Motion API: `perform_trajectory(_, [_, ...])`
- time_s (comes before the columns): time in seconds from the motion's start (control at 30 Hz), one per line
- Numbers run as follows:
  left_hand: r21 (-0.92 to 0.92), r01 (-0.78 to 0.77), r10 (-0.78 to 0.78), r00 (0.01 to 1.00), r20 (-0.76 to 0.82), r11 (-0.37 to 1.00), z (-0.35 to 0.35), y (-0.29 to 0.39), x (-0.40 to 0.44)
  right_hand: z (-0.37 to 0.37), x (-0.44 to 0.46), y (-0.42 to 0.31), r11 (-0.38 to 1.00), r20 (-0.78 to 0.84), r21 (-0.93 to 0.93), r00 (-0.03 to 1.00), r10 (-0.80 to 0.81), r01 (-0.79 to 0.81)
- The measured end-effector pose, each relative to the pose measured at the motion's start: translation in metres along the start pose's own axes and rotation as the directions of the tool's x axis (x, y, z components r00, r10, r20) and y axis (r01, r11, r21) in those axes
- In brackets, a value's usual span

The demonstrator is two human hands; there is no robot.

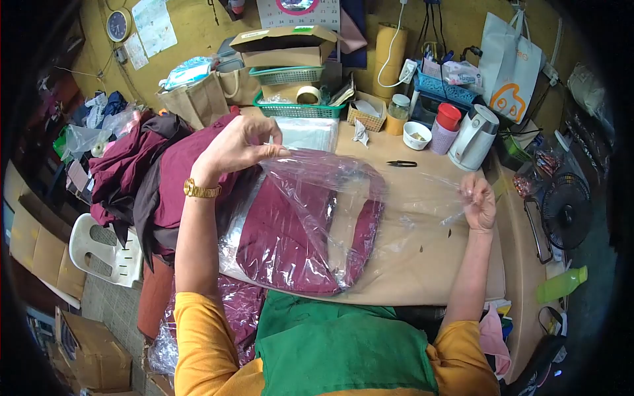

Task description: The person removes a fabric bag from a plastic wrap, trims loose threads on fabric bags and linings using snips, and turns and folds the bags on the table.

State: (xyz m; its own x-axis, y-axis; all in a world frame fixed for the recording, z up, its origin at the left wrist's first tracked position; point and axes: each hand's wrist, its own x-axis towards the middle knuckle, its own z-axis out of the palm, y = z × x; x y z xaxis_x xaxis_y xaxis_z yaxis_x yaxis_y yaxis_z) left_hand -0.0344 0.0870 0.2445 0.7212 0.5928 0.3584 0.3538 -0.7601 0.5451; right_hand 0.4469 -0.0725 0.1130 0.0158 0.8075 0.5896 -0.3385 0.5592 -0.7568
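Note:
A maroon folded cloth item point(284, 241) lies on the table under and partly inside a clear plastic bag point(396, 211). At the upper left of the bag, my left hand point(247, 145), with a gold watch on its wrist, pinches the film between thumb and fingers. On the right, my right hand point(478, 201) has its fingers closed on the other end of the film, which stretches between both hands. Small black thread snips point(401, 164) rest on the table beyond the film.
Maroon and dark cloth point(188, 165) is heaped left of the table point(462, 277). Along the back stand green baskets point(297, 112), a jar point(397, 115), a white bowl point(417, 135), a red-lidded container point(446, 129) and a kettle point(474, 138). A white plastic chair point(125, 261) stands at left.

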Motion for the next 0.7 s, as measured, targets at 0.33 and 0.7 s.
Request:
perform_trajectory(0.33, [-0.761, -0.312, 0.077, 0.941, -0.328, 0.569, 0.034, 0.013, 0.006, 0.040, 0.009, 0.003, 0.964, -0.299, 0.209, 0.950, -0.094, 0.162])
perform_trajectory(0.7, [-0.590, -0.081, -0.009, 0.989, -0.147, 0.803, 0.173, 0.077, -0.004, 0.207, 0.011, 0.030, 0.856, -0.158, -0.494, 0.984, 0.086, -0.154])
